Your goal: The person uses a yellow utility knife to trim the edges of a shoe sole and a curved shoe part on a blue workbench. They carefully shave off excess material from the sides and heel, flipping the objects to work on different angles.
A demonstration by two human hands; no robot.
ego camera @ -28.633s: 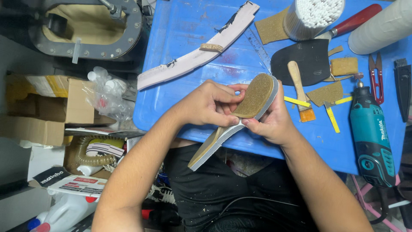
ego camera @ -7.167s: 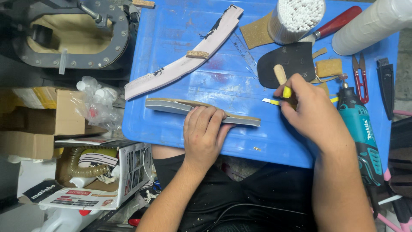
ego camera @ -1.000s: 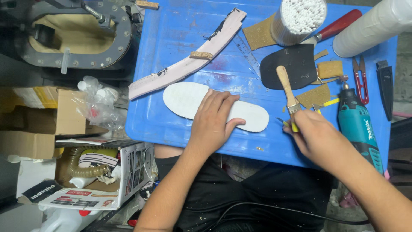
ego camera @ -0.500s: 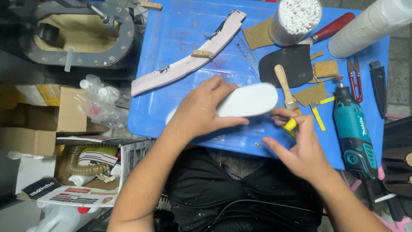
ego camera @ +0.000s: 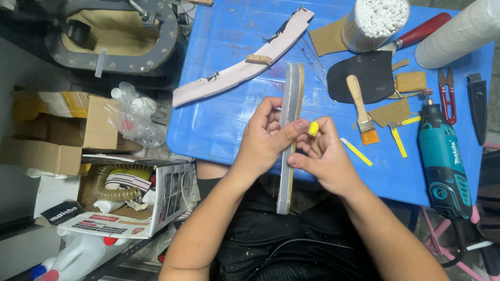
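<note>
While I hold the shoe sole [ego camera: 289,135] on edge above the near rim of the blue desk [ego camera: 224,119], my left hand [ego camera: 263,140] wraps it from the left, thumb pressed across the narrow side, so that grip is clamped on the sole. My right hand [ego camera: 323,156] sits just to the right of the sole, its fingers curled together around a small yellow piece [ego camera: 313,128] whose tip shows just beside the sole's edge; I cannot tell whether the tip touches it. The sole lies between both hands, at mid-length.

Orientation: long axis runs almost straight away from me, near end over my lap past the desk edge, far end pointing toward the pale pink curved strip [ego camera: 245,65] at the back of the desk. It stands on its thin side, so I see only the grey and tan layered edge, not the flat face.

To the right on the desk: a wooden-handled brush [ego camera: 359,106] lying partly on a black leather piece [ego camera: 371,73], loose yellow strips [ego camera: 355,151], a teal rotary tool [ego camera: 442,156], red snips [ego camera: 447,93]. Farther back stand a tub of cotton swabs [ego camera: 376,21] and a white roll [ego camera: 458,34]. Left of the desk, below, sit cardboard boxes [ego camera: 67,130].
</note>
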